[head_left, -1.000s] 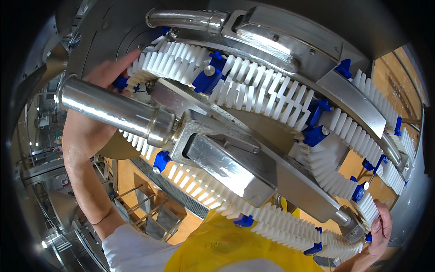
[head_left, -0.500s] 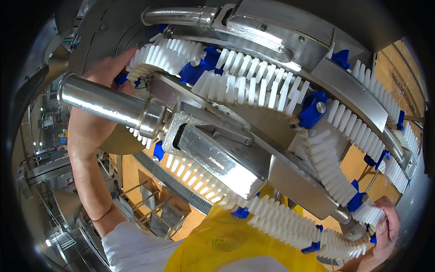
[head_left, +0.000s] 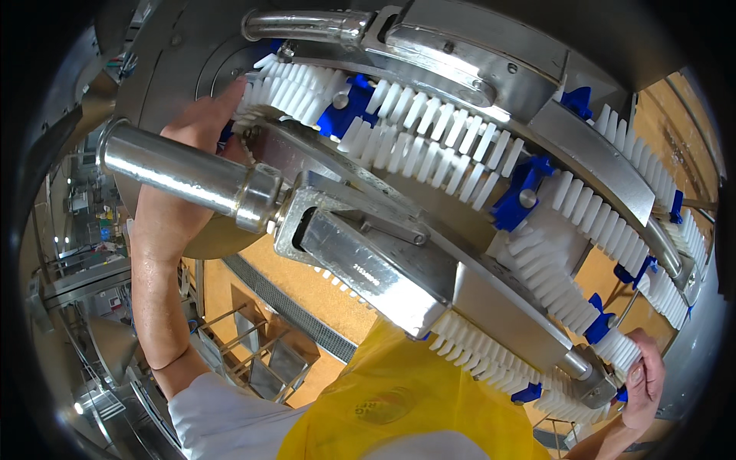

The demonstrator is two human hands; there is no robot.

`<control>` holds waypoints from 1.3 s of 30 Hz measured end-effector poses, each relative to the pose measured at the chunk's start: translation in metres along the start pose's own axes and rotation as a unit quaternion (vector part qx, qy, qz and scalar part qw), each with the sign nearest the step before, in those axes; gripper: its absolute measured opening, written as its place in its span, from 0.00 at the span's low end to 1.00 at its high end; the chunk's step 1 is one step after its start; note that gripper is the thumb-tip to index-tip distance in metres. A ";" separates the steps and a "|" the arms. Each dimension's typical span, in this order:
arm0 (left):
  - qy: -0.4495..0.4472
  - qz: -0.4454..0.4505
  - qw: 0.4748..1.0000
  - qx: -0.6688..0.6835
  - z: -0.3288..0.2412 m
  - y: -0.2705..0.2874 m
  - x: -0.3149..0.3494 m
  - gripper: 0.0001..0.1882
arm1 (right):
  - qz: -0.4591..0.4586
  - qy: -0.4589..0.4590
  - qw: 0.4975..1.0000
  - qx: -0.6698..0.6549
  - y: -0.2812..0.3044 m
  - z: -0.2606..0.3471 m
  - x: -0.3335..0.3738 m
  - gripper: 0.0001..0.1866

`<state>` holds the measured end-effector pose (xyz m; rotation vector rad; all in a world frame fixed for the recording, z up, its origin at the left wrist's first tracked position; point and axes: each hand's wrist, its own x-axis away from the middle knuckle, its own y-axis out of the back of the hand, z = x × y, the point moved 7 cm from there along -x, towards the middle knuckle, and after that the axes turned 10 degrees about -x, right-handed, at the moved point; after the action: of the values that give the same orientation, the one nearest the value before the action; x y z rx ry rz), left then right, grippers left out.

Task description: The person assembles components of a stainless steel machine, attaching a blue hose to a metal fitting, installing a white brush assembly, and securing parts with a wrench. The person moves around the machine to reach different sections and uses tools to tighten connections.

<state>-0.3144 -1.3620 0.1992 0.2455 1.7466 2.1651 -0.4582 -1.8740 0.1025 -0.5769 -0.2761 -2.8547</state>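
Drawn up since the earlier frame, the near run of the white slatted chain (head_left: 553, 287) now lies close along the steel arm (head_left: 506, 310), where it sagged lower over the yellow apron (head_left: 429, 391); much of it is now hidden behind the steel housing (head_left: 376, 268). The left grip (head_left: 195, 126) is a little farther right than before. It sits at the far left end of the chain, beyond the steel tube (head_left: 184, 172), with one finger extended along the slats; the tube covers part of it, so I cannot tell whether it is pinching or spread. The right grip (head_left: 646, 376) is at the near right end, fingers bent over the chain and thumb against the slats, pinching it. Between the two grips, the chain's far run passes beyond the arm, carrying blue blocks (head_left: 512, 205), then bends toward the right grip.
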 end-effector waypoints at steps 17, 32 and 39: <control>0.094 0.003 0.951 0.293 0.029 -0.071 0.040 0.44 | -0.050 -0.018 0.998 0.015 0.000 -0.005 0.016 0.40; 0.127 -0.024 0.981 0.144 0.001 -0.018 0.060 0.15 | -0.086 -0.014 0.996 -0.011 0.045 -0.021 0.013 0.33; 0.121 -0.099 0.972 0.177 0.012 -0.036 0.066 0.18 | -0.080 0.006 0.995 -0.055 0.026 -0.021 0.014 0.35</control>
<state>-0.3656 -1.3203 0.1618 -0.1106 2.1878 1.7928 -0.4720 -1.9057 0.0929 -0.5815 -0.1719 -3.0425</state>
